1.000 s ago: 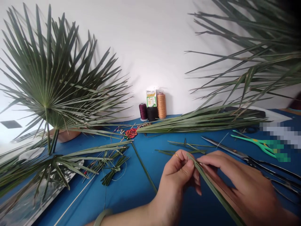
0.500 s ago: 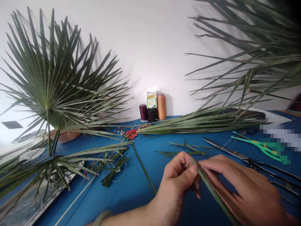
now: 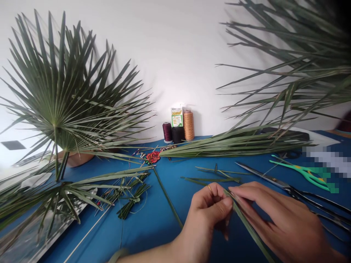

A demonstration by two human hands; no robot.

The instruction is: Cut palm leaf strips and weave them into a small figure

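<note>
A long green leaf strip (image 3: 251, 230) slants from the fingertips down to the bottom edge. My left hand (image 3: 210, 210), with a ring on one finger, pinches the strip's upper end between thumb and index finger. Against the strip's right side, my right hand (image 3: 276, 215) has its fingers closed on it, just beside the left fingertips. Thin cut leaf pieces (image 3: 216, 179) lie on the blue table (image 3: 153, 226) beyond the hands. Large scissors (image 3: 274, 180) rest to the right, partly behind my right hand.
Green-handled scissors (image 3: 304, 171) lie at the right. Thread spools (image 3: 188, 126) stand by the wall near a red rose patch (image 3: 153, 157). A leaf bundle (image 3: 219, 144) crosses the back. Palm fans (image 3: 55, 117) rise at left, above a metal tray (image 3: 35, 233) and small tied leaves (image 3: 134, 201).
Both hands have shifted very slightly, still on the strip. The view has moved a little, and the strip now sits at a slightly different angle.
</note>
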